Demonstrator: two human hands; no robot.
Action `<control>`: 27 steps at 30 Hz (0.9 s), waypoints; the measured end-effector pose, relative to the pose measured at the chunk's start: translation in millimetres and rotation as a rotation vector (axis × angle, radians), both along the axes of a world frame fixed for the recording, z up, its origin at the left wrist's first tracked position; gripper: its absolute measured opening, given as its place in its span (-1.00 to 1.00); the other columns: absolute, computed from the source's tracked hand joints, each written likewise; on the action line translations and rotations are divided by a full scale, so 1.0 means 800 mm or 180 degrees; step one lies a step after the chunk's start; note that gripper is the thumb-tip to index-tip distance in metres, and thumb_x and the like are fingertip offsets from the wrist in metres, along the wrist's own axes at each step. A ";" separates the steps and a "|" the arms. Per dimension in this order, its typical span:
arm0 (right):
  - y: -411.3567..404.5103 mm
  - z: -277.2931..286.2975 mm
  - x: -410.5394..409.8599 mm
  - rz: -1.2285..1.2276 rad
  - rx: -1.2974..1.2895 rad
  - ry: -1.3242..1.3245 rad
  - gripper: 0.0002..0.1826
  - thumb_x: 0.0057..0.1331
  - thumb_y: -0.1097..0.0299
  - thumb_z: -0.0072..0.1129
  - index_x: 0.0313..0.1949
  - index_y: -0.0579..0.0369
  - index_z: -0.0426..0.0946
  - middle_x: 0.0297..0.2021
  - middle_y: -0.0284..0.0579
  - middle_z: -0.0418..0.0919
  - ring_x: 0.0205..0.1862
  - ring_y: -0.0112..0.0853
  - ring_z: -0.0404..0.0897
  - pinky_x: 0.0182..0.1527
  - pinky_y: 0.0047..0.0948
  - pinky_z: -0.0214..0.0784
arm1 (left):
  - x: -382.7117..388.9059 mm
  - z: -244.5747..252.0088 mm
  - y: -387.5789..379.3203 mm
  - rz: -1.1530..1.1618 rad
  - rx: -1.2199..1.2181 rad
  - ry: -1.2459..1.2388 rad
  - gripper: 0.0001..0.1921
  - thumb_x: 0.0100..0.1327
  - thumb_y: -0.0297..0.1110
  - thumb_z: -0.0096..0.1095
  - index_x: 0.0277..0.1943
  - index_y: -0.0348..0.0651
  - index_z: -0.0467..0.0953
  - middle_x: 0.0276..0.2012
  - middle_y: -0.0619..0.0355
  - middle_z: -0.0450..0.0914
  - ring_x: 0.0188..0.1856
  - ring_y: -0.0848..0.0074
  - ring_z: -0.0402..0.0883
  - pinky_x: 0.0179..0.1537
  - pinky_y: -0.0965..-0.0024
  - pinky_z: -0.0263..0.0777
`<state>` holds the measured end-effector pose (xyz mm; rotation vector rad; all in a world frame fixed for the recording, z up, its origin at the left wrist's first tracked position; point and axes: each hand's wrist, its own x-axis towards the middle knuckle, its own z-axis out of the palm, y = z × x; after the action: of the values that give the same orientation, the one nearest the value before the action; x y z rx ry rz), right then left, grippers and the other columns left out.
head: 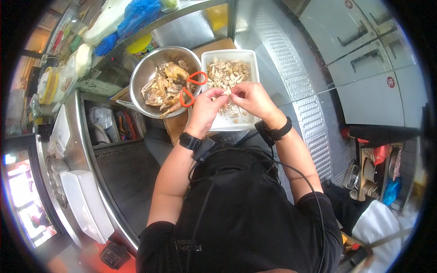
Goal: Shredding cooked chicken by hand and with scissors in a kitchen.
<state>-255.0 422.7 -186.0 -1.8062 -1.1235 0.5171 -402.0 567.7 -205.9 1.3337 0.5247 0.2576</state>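
Observation:
Over a white plastic tray (256,68), my left hand (206,107) and my right hand (254,100) meet at the fingertips. Both pinch a small pale shred of meat (226,92) between them. Shredded cooked meat (228,71) is heaped at the tray's far end, with loose bits scattered nearer me. To the left, touching or almost touching the tray, a round stainless steel bowl (138,76) holds cooked poultry pieces (167,83) with skin and bone. Orange looped handles (206,78), apparently of kitchen scissors, stick out of the bowl towards my left hand; their blades are hidden.
Brown cardboard (175,126) lies under the bowl and tray. At left runs a steel-edged counter (89,150) bearing a white plastic bin (85,204). Blue plastic bags (140,15) sit on a shelf ahead. Right are a perforated metal floor grate (300,92) and a steel cabinet (368,92).

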 end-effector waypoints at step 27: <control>0.001 0.006 0.000 -0.0102 -0.0100 -0.0055 -0.81 0.25 0.31 0.43 -0.28 0.20 0.73 -0.40 0.09 0.74 -0.33 -0.11 0.79 -0.20 -0.20 0.62 | 0.009 0.015 -0.010 0.0164 -0.0125 -0.0018 -0.90 0.44 -0.55 0.38 -0.05 -0.37 0.67 -0.25 0.17 0.70 -0.28 0.59 0.69 -0.19 0.52 0.55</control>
<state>-254.9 423.6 -180.9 -1.8561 -1.1018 0.5035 -394.9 559.7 -194.2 1.2821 0.5573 0.2920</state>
